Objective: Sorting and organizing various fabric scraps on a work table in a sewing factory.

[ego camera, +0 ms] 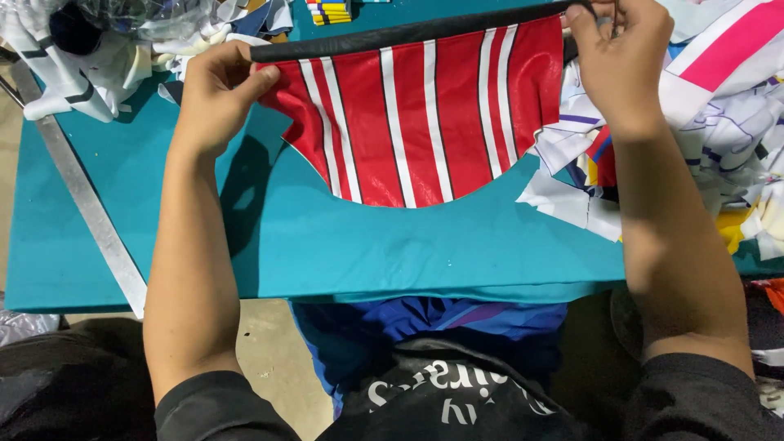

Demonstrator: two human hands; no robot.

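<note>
Head view: both hands (pixel 216 94) (pixel 616 57) hold red striped fabric (pixel 425 114).

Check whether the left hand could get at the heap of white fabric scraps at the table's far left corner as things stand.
Probably yes. The left hand pinches the red striped fabric piece at its left end, and the white scrap heap lies just beyond it across bare teal table, with nothing between. It would have to let go first.

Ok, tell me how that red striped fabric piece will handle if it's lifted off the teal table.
The red striped fabric piece is probably floppy: it wrinkles near the left hand and is held stretched by the right hand too. Its glossy sheen suggests a slick surface that may slide on the teal table. It looks thin, so likely light.
</note>
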